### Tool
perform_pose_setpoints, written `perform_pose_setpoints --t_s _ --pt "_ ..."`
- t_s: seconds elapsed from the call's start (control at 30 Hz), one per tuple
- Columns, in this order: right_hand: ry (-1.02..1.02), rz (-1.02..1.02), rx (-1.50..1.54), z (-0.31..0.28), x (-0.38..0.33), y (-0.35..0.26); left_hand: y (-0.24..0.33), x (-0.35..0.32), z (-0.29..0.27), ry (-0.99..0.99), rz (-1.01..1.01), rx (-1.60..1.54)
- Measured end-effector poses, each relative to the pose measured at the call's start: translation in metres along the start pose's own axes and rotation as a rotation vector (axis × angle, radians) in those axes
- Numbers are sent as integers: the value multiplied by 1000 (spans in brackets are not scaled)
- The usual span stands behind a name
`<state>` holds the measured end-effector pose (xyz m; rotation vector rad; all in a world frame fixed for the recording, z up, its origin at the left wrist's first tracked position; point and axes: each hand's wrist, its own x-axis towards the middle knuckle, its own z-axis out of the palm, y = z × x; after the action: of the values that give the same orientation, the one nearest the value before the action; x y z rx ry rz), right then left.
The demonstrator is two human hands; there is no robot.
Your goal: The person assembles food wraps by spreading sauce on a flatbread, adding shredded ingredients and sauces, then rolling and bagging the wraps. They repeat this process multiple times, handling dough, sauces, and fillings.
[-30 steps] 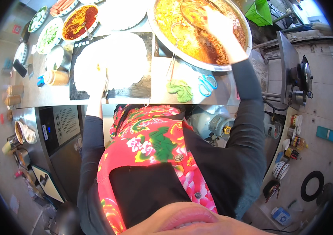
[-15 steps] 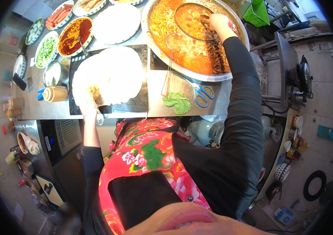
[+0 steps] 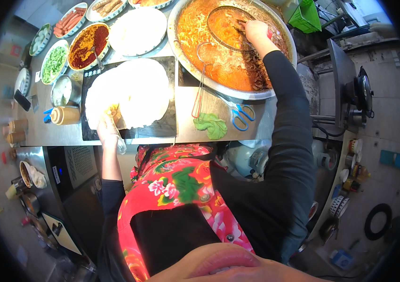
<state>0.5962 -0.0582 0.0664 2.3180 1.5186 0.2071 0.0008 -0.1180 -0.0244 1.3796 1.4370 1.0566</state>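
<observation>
- Right hand (image 3: 256,32) was closed on skewers (image 3: 243,23) over the broth pan (image 3: 195,66).
- Left hand (image 3: 108,129) pinched the thin flatbread (image 3: 134,91) on the bench (image 3: 219,105); likely soft, tearable, best lifted by its edge.

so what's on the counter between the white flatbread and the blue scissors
In the head view, a green cloth lies between the white flatbread and the blue scissors, with a long wire ladle handle running just above it.

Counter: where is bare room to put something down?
Bare steel lies between the black board and the scissors, around the green cloth, under the skimmer handle. A strip also runs along the counter edge below the squeeze bottle. The back is crowded with dishes.
</observation>
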Motion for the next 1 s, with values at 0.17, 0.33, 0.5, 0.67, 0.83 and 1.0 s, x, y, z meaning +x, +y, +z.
perform_pose_setpoints --t_s 0.17,0.33,0.5,0.67,0.83,1.0 --pt "52 2 -37 8 10 15 6 -1 2 -89 -66 -31" --pt "219 -43 -67 -15 3 56 -2 1 -6 -19 21 231" --pt "209 -50 -118 -47 -6 77 -10 -4 -14 45 -17 389" --pt "490 -195 -110 -95 -8 75 2 -4 -20 90 7 473" --pt "421 -149 -199 -113 -59 91 18 -27 -8 12 122 634" --pt "399 -133 -251 -92 -91 110 18 -35 9 -100 231 718"
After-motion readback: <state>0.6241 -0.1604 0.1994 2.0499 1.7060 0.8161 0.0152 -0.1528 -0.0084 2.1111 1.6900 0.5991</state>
